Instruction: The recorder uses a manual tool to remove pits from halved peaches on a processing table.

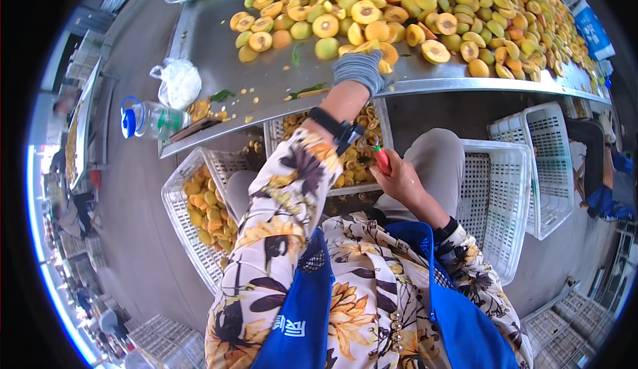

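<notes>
My left hand (358,72), in a grey knitted glove, reaches over the metal table's near edge (438,85) and has its fingers at several halved yellow fruits (386,55), apricot-like, at the front of a large heap (423,0). Whether the fingers are closed on a fruit cannot be told. My bare right hand (401,177) is shut on the red handle of a small tool (382,160) with a green collar and a short metal tip. It is held below the table edge, over a white plastic crate (356,188) of cut fruit between my knees.
A crate of fruit (169,204) stands at the left, white crates (518,209) at the right. On the table's left lie a plastic bottle (154,120), a white plastic bag (180,84) and fruit scraps (199,110). A person in blue (610,194) sits at the far right.
</notes>
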Motion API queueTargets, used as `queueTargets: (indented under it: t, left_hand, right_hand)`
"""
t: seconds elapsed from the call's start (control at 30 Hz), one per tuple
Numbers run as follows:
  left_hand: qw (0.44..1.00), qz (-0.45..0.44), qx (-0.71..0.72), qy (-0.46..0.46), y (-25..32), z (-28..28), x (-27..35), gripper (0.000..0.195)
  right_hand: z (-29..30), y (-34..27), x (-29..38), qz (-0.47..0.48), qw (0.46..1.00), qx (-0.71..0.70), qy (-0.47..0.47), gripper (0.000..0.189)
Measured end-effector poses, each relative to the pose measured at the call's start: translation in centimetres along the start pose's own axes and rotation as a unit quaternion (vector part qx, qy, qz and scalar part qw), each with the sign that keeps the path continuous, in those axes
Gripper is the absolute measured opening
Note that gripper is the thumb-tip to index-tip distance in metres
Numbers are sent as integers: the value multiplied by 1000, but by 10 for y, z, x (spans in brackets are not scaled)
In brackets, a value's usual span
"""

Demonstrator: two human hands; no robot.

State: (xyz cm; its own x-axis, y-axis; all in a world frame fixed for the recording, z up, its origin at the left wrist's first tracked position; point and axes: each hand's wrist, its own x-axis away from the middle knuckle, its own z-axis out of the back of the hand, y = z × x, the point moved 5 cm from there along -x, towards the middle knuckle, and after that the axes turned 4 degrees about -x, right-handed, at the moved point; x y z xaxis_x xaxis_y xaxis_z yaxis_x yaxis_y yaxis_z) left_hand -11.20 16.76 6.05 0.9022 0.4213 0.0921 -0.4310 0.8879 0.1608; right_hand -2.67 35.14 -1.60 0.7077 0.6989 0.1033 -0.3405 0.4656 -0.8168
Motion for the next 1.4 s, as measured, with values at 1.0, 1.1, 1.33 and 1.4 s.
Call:
queueTargets:
  t: [1.0, 1.1, 1.33, 1.4]
  left_hand:
    - [734, 85, 653, 164, -105, -65, 151, 51]
    - [612, 120, 767, 150, -91, -62, 152, 44]
    - [533, 97, 838, 69, -80, -34, 157, 22]
    - [544, 52, 837, -6, -80, -33, 154, 23]
  right_hand:
    - [-28, -86, -6, 89, 990, -97, -57, 25]
    - [-31, -85, -1, 73, 990, -107, -63, 22]
    - [-42, -90, 9, 91, 983, -103, -125, 16]
    - [-47, -81, 11, 101, 980, -105, -136, 20]
